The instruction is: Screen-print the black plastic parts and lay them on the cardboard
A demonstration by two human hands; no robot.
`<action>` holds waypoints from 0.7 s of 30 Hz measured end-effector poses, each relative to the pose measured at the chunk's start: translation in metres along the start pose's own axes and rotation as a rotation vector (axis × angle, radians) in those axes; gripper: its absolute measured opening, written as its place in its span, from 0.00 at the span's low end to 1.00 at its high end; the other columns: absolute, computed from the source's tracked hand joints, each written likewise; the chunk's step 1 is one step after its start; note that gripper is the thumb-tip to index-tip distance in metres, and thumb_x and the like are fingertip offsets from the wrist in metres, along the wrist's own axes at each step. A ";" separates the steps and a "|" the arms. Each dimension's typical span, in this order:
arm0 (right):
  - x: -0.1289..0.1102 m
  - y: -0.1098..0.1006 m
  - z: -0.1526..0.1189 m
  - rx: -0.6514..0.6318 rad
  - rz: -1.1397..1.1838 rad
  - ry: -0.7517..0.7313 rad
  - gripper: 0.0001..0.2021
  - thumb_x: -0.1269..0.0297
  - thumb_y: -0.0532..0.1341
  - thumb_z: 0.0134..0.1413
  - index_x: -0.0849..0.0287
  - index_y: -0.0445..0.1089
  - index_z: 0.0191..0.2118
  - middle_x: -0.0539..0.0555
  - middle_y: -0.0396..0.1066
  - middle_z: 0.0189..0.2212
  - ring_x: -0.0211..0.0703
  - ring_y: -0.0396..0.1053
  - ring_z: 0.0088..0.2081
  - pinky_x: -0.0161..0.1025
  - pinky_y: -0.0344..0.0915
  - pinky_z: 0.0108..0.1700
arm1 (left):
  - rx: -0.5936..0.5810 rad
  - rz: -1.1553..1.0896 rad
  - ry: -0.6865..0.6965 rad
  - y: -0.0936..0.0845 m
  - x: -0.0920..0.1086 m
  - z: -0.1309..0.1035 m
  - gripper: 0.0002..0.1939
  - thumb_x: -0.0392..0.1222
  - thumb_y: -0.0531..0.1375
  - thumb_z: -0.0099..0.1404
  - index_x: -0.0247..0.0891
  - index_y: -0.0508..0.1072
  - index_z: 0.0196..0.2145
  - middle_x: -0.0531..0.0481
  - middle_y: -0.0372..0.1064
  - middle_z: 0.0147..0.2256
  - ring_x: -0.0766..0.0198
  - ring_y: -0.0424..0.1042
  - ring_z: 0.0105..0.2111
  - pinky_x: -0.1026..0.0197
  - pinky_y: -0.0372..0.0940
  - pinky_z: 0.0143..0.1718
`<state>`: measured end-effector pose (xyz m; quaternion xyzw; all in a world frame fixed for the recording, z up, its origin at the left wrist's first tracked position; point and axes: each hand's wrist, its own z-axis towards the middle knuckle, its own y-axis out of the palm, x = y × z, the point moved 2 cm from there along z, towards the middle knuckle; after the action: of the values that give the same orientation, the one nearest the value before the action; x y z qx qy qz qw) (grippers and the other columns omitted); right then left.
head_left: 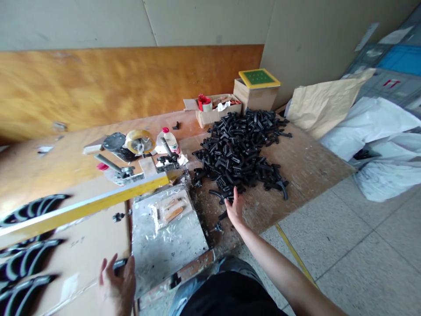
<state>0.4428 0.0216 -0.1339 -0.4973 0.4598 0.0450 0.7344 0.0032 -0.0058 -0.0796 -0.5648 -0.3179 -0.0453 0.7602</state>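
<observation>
My left hand (116, 283) is low at the left, over the cardboard edge, its fingers and thumb curled round a black plastic piece (120, 264); most of that piece is hidden. Out to the right, my right hand (234, 208) reaches to the near edge of a big pile of black curved plastic handles (233, 153). Its thumb and fingers are apart, with nothing visibly gripped. One loose curved handle (216, 193) lies just beyond the fingertips. Between my hands is a grey metal plate (167, 254) bearing a clear plastic bag (173, 210) with wooden-looking sticks.
Black curved handles (24, 259) lie in rows on cardboard (95, 241) at left. A yellow-edged bar (98, 202) crosses above it, near toggle clamps (121, 171). Behind stand a red-capped bottle (167, 140), tape roll (140, 142) and open carton (208, 117). White bags (378, 127) flank the right side.
</observation>
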 end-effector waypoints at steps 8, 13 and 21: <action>-0.007 -0.039 0.020 -0.324 -0.288 -0.135 0.20 0.66 0.54 0.62 0.56 0.68 0.58 0.58 0.76 0.42 0.48 0.73 0.42 0.42 0.65 0.47 | -0.039 -0.066 -0.060 -0.006 0.006 -0.009 0.32 0.61 0.57 0.60 0.40 0.69 0.56 0.37 0.59 0.64 0.41 0.61 0.62 0.39 0.58 0.61; -0.050 -0.064 0.038 -0.221 -0.251 -0.305 0.09 0.59 0.63 0.56 0.57 0.74 0.39 0.58 0.74 0.39 0.49 0.71 0.43 0.42 0.65 0.47 | -0.008 -0.092 -0.019 -0.011 -0.013 -0.001 0.29 0.60 0.55 0.62 0.40 0.69 0.54 0.37 0.62 0.62 0.44 0.62 0.62 0.43 0.58 0.61; -0.165 0.003 0.001 -0.610 0.272 -0.542 0.10 0.67 0.63 0.50 0.57 0.75 0.40 0.50 0.75 0.37 0.42 0.71 0.40 0.39 0.65 0.46 | 0.080 -0.249 0.032 -0.025 -0.018 0.021 0.25 0.58 0.56 0.64 0.39 0.70 0.52 0.38 0.66 0.59 0.49 0.64 0.60 0.45 0.59 0.60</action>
<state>0.3467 0.0883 -0.0168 -0.5967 0.2770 0.4042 0.6355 -0.0313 -0.0011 -0.0650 -0.4895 -0.3749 -0.1356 0.7755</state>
